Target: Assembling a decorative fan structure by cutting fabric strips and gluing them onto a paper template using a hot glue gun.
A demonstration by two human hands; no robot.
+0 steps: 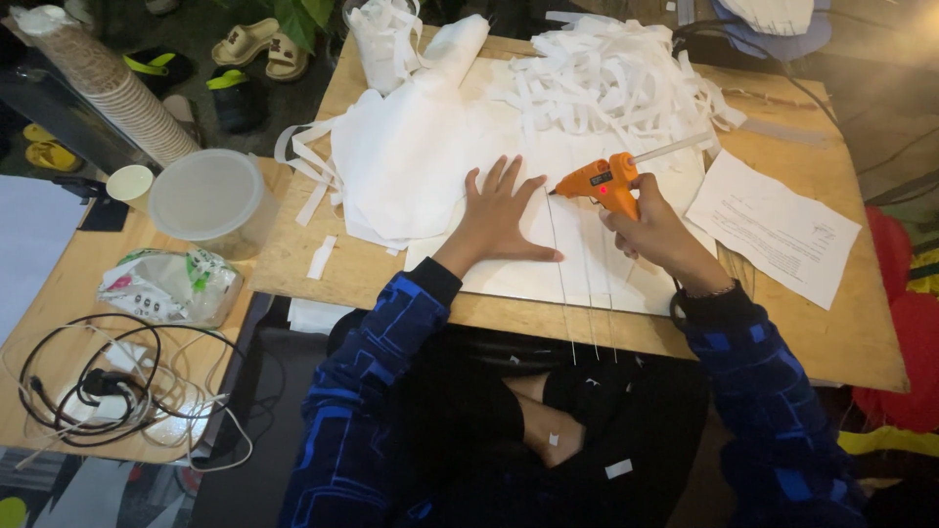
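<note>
Nearest on the left, a tangle of black and white cables [108, 391] lies on the low counter [59, 293], with a crumpled plastic bag [171, 286] just beyond it. Farther along stands a translucent lidded tub [210, 198], its contents not discernible, a small paper cup [130, 183] beside it and a long stack of paper cups [112, 88] leaning away behind.

On the wooden counter [841, 332] ahead, the left hand [501, 217] lies flat with fingers spread, pressing on a white sheet [548, 264]. Just right of it, the right hand [657, 230] is clenched around an orange glue gun [602, 182], whose nozzle points left, down at the sheet, a white glue stick jutting from its back. Thin lines run down the sheet toward the near edge. A printed paper [775, 227] lies to the right. Farther off sit folded white fabric [406, 147] and a heap of white paper strips [611, 83].
</note>
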